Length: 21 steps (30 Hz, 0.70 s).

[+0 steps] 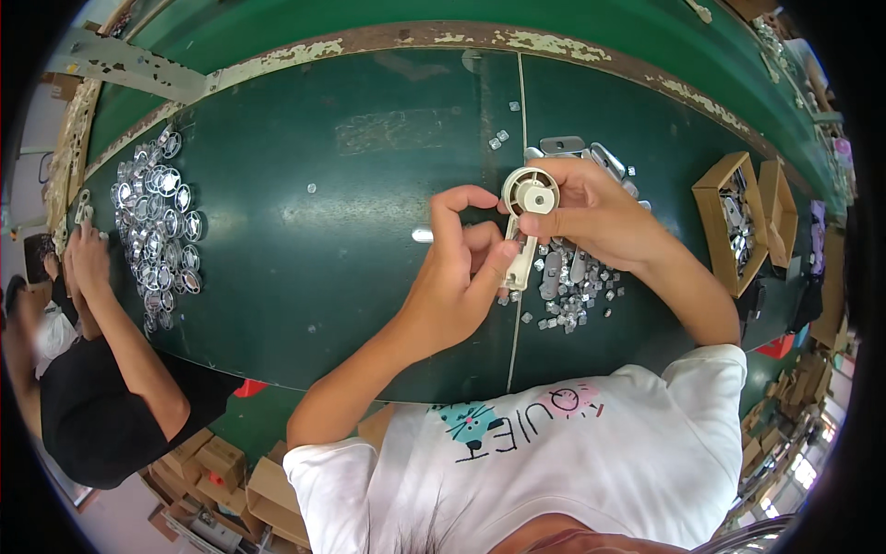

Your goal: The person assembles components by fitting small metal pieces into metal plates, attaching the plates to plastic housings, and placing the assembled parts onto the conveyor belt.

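Cream plastic piece [538, 198], round head pointing away from me, sits clamped between my two hands above the bench [268, 258]. My left hand [452, 268], fingers curled, pinches the handle; my right hand [604, 212] grips the head. I'd judge it unfinished (its head shows open gaps), with many small shiny bits [574, 300] loose beside it and silver rings [157, 231] heaped far left.

The cream casing [525, 257] is being held by the right grip [600, 214], its round, spoked head [536, 197] showing against that grip's left side, while its narrow handle [519, 274] is slanting beside the left grip [459, 270].
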Each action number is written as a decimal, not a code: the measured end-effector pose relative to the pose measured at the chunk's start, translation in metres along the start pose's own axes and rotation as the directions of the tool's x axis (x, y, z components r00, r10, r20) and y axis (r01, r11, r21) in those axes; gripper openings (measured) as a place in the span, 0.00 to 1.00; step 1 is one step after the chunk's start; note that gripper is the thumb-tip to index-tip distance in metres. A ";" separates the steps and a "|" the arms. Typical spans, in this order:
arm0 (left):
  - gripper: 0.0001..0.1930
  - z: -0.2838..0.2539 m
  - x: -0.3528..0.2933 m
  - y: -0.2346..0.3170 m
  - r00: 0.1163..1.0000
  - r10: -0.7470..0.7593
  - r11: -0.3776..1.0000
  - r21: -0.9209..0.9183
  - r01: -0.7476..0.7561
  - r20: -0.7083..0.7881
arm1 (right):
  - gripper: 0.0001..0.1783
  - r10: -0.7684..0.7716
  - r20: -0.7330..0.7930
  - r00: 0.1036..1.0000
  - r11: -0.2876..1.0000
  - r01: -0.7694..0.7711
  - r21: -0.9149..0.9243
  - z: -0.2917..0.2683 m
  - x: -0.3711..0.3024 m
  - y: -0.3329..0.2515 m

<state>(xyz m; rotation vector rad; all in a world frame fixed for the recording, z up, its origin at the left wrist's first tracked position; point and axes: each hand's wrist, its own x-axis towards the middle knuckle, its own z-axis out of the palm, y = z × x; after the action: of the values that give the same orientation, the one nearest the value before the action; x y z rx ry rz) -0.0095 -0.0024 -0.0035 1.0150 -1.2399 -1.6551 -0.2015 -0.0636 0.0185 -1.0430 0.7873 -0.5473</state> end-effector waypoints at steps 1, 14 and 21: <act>0.21 -0.001 0.000 0.001 0.998 -0.035 0.996 -0.085 0.039 0.043 | 0.16 0.076 0.007 0.997 0.994 -0.076 0.078 0.000 -0.001 0.000; 0.21 -0.007 0.021 0.013 0.939 0.329 0.821 0.521 -0.233 -0.098 | 0.18 -0.379 -0.803 0.461 0.925 0.150 -0.350 -0.328 0.164 -0.092; 0.11 -0.033 0.002 0.038 0.944 0.326 0.323 0.944 -0.071 -0.040 | 0.16 -0.927 0.098 0.363 -0.187 -0.220 -0.957 -0.162 0.160 -0.045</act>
<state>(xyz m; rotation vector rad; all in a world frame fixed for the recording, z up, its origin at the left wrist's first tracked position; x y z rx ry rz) 0.0257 -0.0219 0.0265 1.5602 -2.1223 -0.4217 -0.2328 -0.2867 -0.0354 -2.7980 1.7714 -1.3157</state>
